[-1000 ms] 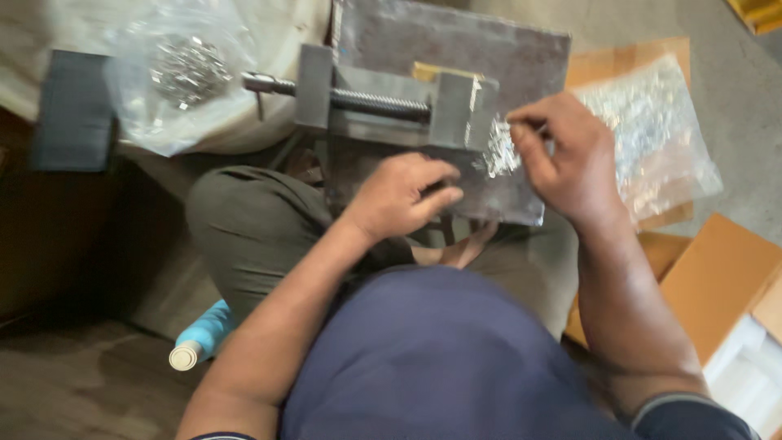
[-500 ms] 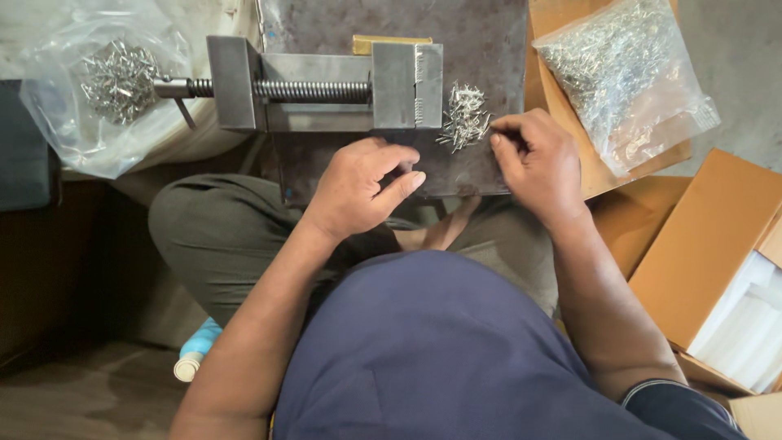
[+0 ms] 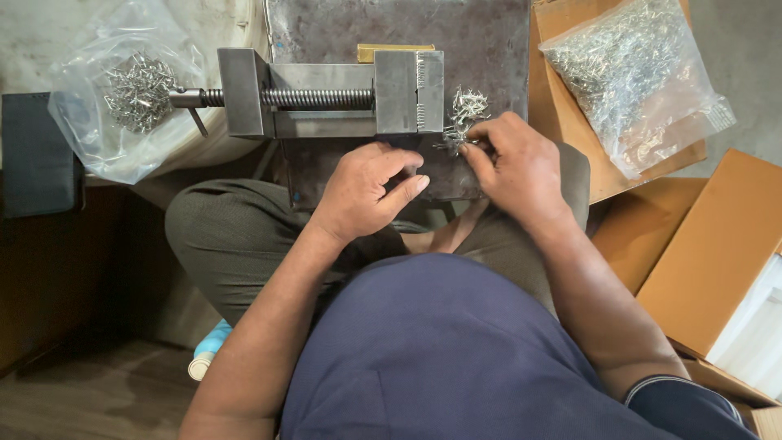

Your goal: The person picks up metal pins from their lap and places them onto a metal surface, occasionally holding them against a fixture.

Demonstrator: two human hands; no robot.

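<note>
Our right hand (image 3: 521, 167) pinches with curled fingertips at the near edge of a small heap of thin, shiny metal pins (image 3: 463, 114), while our left hand (image 3: 366, 189) rests loosely half-closed just beside it, thumb stretched toward the heap and gripping nothing that we can make out. Against half a second ago, both hands sit in much the same place and the view has merely shifted slightly; the left fingers have curled in a little more. The heap lies on a dark grey steel plate (image 3: 481, 41), touching the right face of a grey steel vise (image 3: 334, 102); its pins bristle every way, so we cannot tell a single heading for them. The vise's long axis and its threaded screw (image 3: 314, 99) run left to right across the view, handle end to the left. Further left a clear plastic bag of similar metal pieces (image 3: 130, 98) lies on a pale cloth; to the right a fuller clear bag of pins (image 3: 635, 77) rests on brown cardboard (image 3: 717, 244). We sit over a dim brownish floor (image 3: 90, 391).
</note>
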